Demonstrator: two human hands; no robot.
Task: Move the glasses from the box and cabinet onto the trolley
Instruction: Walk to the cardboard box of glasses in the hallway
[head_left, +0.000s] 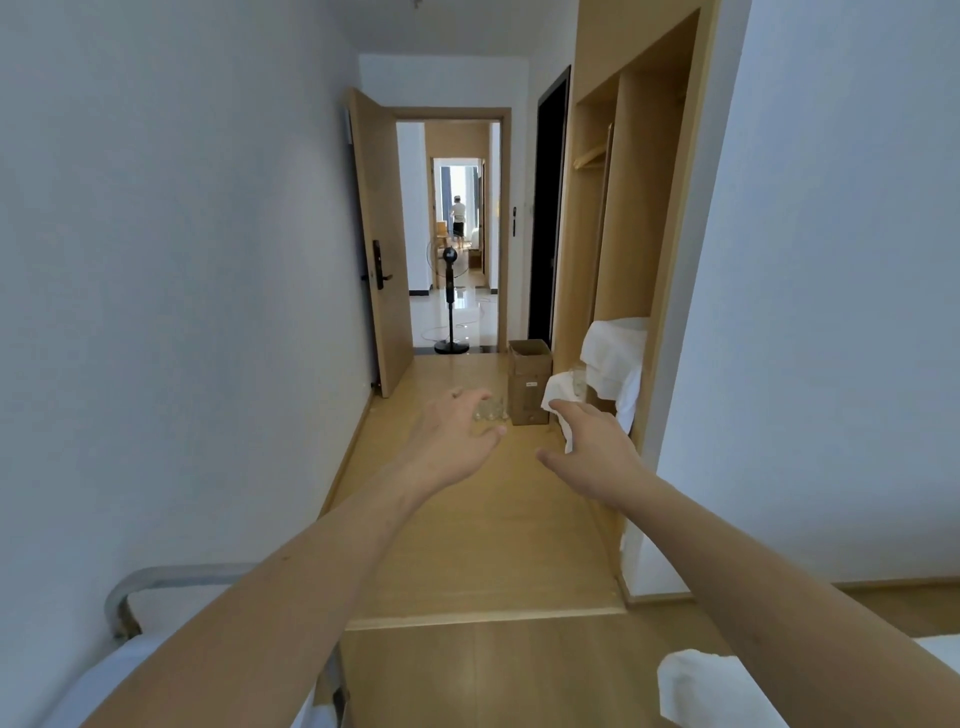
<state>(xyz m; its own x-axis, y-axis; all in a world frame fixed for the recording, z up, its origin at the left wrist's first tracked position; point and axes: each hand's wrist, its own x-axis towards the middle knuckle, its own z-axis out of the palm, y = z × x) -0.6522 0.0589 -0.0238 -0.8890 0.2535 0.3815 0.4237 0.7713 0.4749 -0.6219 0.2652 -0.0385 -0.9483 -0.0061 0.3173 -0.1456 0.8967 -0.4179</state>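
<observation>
Both my arms stretch forward down a corridor. My left hand (457, 436) is held out with loosely spread fingers and holds nothing. My right hand (592, 447) is also held out with relaxed fingers, empty. Far beyond the left hand, several clear glasses (491, 410) stand on the wood floor beside a tall cardboard box (530, 382). More glasses (578, 383) sit on a white cloth on a low shelf of the open wooden cabinet (631, 208) at right. The trolley (150, 584), with a metal handle and white top, is at the bottom left, under my left arm.
An open door (379, 244) stands on the left wall. A pedestal fan (450, 301) stands in the doorway beyond. A person stands far off in a distant room. White cloth (615, 358) drapes the cabinet shelf; more white fabric (717, 691) lies at bottom right.
</observation>
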